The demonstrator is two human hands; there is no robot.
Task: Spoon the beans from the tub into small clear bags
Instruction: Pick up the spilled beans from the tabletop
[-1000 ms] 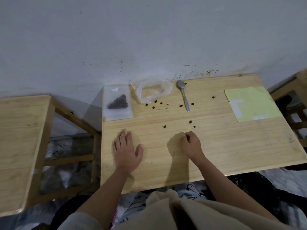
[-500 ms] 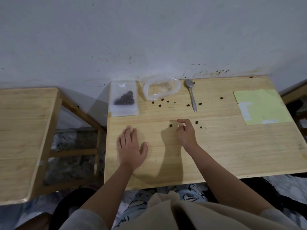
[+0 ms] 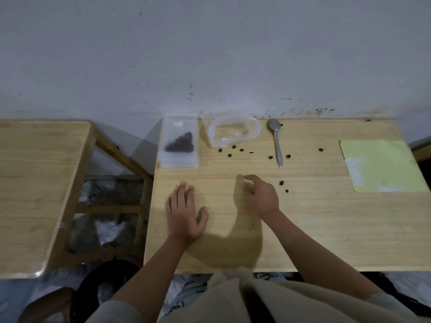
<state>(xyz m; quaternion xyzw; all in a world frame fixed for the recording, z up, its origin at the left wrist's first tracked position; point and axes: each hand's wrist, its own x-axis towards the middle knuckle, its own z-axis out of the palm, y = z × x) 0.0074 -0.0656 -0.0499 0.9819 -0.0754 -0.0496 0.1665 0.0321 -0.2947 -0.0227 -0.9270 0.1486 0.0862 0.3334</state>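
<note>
My right hand [image 3: 262,195] rests on the wooden table [image 3: 326,229], thumb and fingertips pinched together at a spot where a loose bean lay; the bean itself is hidden by the fingers. Flat on the table to its left lies my left hand [image 3: 184,214], fingers spread and holding nothing. A small clear bag [image 3: 179,157] with a pile of dark beans in it lies at the back left corner. Beside it sits the clear plastic tub [image 3: 233,132], which looks empty. A metal spoon [image 3: 277,145] lies right of the tub. Several loose beans [image 3: 229,155] are scattered in front of them.
A pale green sheet [image 3: 382,164] lies at the table's right side. Two loose beans [image 3: 281,182] sit just right of my right hand. A second wooden table [image 3: 35,183] stands to the left across a gap. The wall runs along the table's back edge.
My right hand has moved forward and left across the table to a loose bean and closed its fingertips there. My left hand has stayed flat in place.
</note>
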